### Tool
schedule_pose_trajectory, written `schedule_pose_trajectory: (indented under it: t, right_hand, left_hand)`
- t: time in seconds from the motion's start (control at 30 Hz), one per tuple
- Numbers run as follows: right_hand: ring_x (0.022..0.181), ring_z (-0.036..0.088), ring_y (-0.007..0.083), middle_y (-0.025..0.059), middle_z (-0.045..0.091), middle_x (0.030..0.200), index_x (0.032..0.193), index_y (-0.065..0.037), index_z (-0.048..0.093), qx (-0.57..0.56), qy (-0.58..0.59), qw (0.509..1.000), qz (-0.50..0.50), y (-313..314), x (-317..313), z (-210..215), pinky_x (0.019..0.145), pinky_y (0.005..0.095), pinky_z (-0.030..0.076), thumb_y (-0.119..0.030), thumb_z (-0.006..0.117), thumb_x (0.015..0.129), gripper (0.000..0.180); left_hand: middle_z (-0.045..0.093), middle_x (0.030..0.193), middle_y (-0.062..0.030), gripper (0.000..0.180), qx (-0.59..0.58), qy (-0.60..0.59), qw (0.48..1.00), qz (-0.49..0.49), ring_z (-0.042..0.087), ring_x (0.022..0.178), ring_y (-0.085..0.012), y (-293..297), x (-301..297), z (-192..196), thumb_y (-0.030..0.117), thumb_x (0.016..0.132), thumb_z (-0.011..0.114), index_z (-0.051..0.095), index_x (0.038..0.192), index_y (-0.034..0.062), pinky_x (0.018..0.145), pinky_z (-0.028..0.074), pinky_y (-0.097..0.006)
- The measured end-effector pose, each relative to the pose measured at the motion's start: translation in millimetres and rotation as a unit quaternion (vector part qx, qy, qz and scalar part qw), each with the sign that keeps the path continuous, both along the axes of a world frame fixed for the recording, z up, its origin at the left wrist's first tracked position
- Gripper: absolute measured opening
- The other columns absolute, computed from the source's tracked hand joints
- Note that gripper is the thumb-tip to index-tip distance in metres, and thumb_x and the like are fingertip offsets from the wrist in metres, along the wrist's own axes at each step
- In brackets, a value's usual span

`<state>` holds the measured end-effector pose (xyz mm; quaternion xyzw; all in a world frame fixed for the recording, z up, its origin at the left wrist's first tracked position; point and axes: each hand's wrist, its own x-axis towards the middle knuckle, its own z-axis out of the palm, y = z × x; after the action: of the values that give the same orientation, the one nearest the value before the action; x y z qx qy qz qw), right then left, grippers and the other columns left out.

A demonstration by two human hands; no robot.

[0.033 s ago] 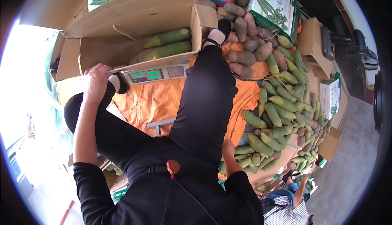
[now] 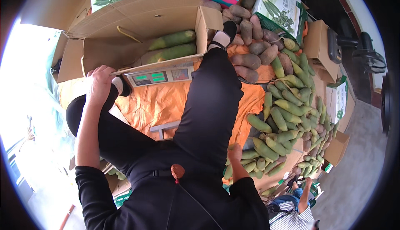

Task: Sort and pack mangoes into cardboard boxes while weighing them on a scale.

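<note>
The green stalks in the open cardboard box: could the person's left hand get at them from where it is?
Probably yes. The left hand rests at the near edge of the open cardboard box, and the green stalks lie uncovered inside, with its top open. Only the low front wall and the scale stand between.

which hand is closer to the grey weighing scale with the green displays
Left. The left hand rests at the left end of the grey weighing scale, by the open cardboard box on it. The right hand is far below, beside the pile of green fruit.

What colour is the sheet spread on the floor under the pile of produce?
Orange: the sheet shows best in the head view, below the scale.
</note>
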<state>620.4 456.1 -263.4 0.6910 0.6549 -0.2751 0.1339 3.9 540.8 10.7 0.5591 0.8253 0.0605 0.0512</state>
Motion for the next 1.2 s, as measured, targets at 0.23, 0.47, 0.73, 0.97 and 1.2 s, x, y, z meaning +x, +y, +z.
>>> schedule_pose_trajectory:
  t: [0.23,0.47,0.73,0.97,1.2]
  right_hand:
    - [0.102,0.055,0.0307,0.0154,0.056,0.108,0.114,0.000,0.049,0.133,0.184,0.950,-0.212,87.8,-14.7,70.3,0.088,0.0377,0.044,-0.004,0.069,0.074,0.045]
    - [0.109,0.052,0.0194,0.0113,0.052,0.119,0.126,0.001,0.043,0.298,0.431,0.830,-0.191,226.8,-109.4,201.8,0.096,0.0325,0.042,0.004,0.064,0.083,0.048]
    - [0.105,0.056,0.0213,0.0136,0.056,0.114,0.124,0.001,0.042,0.313,0.672,0.671,-0.024,299.1,-235.9,369.0,0.094,0.0365,0.045,0.005,0.062,0.083,0.046]
    - [0.088,0.058,0.0145,0.0088,0.058,0.097,0.108,-0.002,0.047,0.050,0.702,0.711,0.006,308.3,-395.7,326.5,0.074,0.0284,0.050,0.002,0.070,0.075,0.040]
    - [0.081,0.059,0.0263,0.0155,0.058,0.089,0.098,0.003,0.048,-0.057,0.584,0.802,-0.106,287.0,-502.5,235.4,0.074,0.0365,0.049,-0.008,0.072,0.070,0.039]
  left_hand:
    - [0.064,0.084,-0.0087,0.010,-0.003,-0.007,1.000,-0.012,0.061,0.085,-0.0298,7.2,1.1,5.7,0.008,0.077,0.062,0.068,0.085,0.0066,0.085,0.044,-0.040]
    - [0.062,0.083,-0.0056,0.007,-0.010,-0.013,1.000,-0.026,0.060,0.091,-0.0254,1.0,-6.9,-3.8,0.010,0.076,0.064,0.066,0.083,0.0100,0.085,0.042,-0.042]
    - [0.061,0.082,-0.0034,0.007,-0.002,-0.003,1.000,-0.030,0.061,0.089,-0.0240,2.3,-5.7,-4.7,0.011,0.076,0.065,0.066,0.084,0.0117,0.081,0.043,-0.040]
    - [0.060,0.083,-0.0038,0.006,-0.018,0.004,0.999,-0.034,0.060,0.090,-0.0242,4.7,-6.5,-1.7,0.011,0.077,0.065,0.065,0.083,0.0117,0.081,0.043,-0.041]
    - [0.059,0.084,-0.0044,0.005,-0.033,-0.006,0.999,-0.039,0.060,0.091,-0.0250,8.5,-4.6,0.6,0.009,0.079,0.063,0.064,0.083,0.0109,0.080,0.042,-0.040]
